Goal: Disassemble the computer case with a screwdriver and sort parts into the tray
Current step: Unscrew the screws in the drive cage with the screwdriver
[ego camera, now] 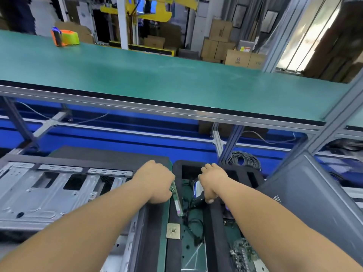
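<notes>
Two bare forearms reach forward; left hand (157,182) grasps the grey metal computer case (49,195) edge, right hand (211,182) grasps a dark drive (196,190) over the black foam tray (213,228).

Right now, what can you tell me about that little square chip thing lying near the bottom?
The small square gold-toned processor chip lies flat, its face showing a grid of tiny contacts with a dark cluster in the middle. It looks metallic. It rests on the left wall of the black foam tray, beside the compartment holding black cables. No hand touches it.
</notes>
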